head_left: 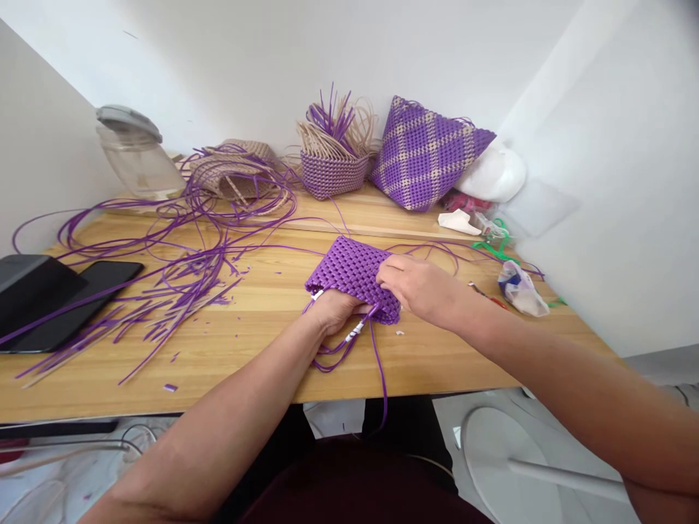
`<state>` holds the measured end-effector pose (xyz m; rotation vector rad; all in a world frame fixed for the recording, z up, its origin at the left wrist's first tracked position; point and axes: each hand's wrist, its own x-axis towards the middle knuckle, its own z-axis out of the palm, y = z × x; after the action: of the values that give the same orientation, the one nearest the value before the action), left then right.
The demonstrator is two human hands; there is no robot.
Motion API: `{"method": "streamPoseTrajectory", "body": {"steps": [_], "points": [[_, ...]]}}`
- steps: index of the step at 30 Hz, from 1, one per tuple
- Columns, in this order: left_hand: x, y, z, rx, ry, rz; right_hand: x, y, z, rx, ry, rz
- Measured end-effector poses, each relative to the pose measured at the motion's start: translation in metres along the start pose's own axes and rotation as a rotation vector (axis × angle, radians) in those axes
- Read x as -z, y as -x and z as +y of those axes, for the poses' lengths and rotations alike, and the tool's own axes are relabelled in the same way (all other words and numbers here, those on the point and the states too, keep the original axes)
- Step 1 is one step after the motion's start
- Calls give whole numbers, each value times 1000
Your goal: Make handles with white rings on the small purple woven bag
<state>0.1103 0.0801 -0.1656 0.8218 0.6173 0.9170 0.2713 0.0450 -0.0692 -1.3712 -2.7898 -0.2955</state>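
A small purple woven bag [352,263] lies tilted over the middle of the table, its opening towards me. My left hand [336,311] reaches into the opening and holds the bag from inside; most of its fingers are hidden by the weave. The fingers of my right hand [401,280] are pinched against the bag's right side; what lies between the fingertips is hidden. Below the opening hang looped purple cords with a white-wrapped part [354,332]. One loose purple strand [380,364] drops over the table's front edge.
Purple strips [191,291] and scraps spread across the left, beside a black phone [103,291]. Behind stand a plastic jar [134,156], an unfinished basket [333,175] with upright strands and a purple-beige woven bag [420,156]. Green cord [499,244] and a small plastic bag [523,290] lie right.
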Motion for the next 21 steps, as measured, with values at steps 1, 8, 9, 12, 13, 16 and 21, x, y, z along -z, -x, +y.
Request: {"method": "streamPoseTrajectory", "body": {"steps": [1, 8, 9, 12, 13, 16, 21], "points": [[0, 0, -1, -13, -8, -5, -2, 1, 1, 0, -19, 17], [3, -1, -5, -53, -51, -79, -6, 5, 1, 77, -116, 130], [3, 0, -4, -70, -62, -76, -4, 6, 0, 80, -123, 162], [-1, 4, 0, -95, -101, -56, 1, 12, 0, 38, -116, 266], [-2, 5, 1, -90, -111, -51, 1, 14, 0, 13, -112, 294], [-5, 10, 4, -79, -151, -51, -5, 16, 0, -2, -111, 328], [-3, 10, 3, -124, -252, -37, -19, 12, -4, 75, -123, 338]]}}
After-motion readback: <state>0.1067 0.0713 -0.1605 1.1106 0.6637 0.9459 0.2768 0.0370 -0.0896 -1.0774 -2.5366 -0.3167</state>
